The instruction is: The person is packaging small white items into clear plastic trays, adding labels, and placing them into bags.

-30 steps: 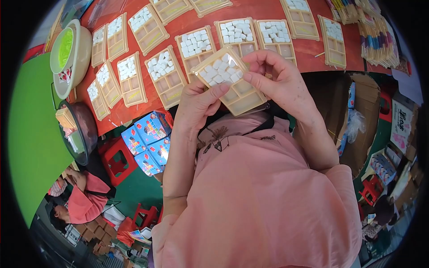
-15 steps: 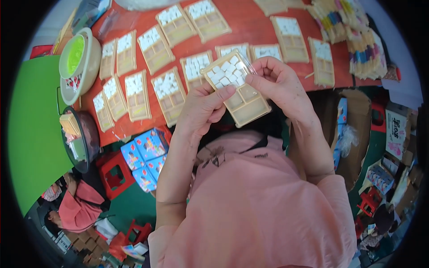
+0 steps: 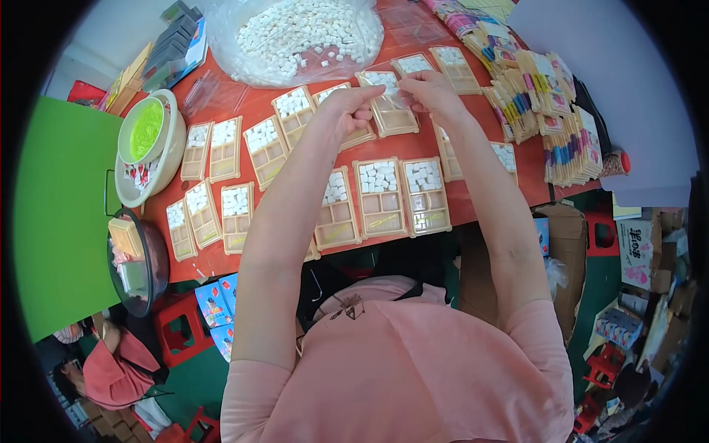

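Both hands, left hand [image 3: 353, 103] and right hand [image 3: 428, 90], pinch one tan tray [image 3: 388, 111] with fingers clamped, over the red bench [image 3: 244, 100].

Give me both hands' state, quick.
Left hand: closed, pinching the tray edge.
Right hand: closed, pinching the same tray.

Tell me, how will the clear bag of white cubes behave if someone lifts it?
The clear bag is thin film lying slumped on the red table, so it would probably sag and go floppy. It bulges with many white cubes, so it likely feels heavy. Its loose contents may shift.
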{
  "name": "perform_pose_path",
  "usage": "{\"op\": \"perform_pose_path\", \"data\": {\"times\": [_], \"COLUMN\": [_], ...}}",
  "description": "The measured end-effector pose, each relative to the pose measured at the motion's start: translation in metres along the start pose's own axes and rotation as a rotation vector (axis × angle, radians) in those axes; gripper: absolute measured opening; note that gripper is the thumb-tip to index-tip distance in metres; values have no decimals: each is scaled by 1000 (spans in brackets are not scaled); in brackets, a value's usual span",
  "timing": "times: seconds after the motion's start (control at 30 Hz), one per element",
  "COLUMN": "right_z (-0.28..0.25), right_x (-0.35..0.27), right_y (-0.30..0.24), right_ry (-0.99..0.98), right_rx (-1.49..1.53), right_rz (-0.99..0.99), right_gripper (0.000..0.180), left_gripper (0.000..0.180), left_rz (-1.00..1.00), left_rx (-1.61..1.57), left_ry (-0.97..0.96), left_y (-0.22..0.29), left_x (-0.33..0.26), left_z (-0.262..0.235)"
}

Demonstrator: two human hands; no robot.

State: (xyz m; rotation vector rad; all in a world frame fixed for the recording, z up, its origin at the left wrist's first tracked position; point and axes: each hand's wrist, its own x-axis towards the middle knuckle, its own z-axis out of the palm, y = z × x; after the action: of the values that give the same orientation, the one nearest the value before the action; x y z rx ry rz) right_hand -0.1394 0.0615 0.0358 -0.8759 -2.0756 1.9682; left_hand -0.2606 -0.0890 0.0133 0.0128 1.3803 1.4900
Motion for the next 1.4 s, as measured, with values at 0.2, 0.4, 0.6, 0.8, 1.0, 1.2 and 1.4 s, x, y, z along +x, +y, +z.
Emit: {"op": "perform_pose_path", "data": {"times": [0.2,0.4,0.6,0.8,1.0,1.2,1.4], "right_z": [-10,-29,-72,-90,-83,-90,-82], "right_x": [20,7,-32,-70,-77,-11,103], "right_y": [16,7,4,23,27,11,-30], "right_ry": [17,-8,282,287,198,154,435], "right_rx": [-40,185,268,306,274,194,-300], "right_rz": [-23,56,-237,-249,-73,-171,-561], "right_gripper": [26,22,23,18,28,32,31], "left_gripper": [29,22,20,13,20,26,20], "left_rz": [114,340,1149,1038,1048,958,856], "left_rx": [53,-201,1151,1403,1262,981,816], "left_ry": [280,256,388,459,476,354,432], "left_y": [-3,-10,-52,-60,-49,-51,-78], "left_x": [-4,-20,-1,1,-25,-74,-147], "left_z": [26,18,59,78,73,49,5]}}
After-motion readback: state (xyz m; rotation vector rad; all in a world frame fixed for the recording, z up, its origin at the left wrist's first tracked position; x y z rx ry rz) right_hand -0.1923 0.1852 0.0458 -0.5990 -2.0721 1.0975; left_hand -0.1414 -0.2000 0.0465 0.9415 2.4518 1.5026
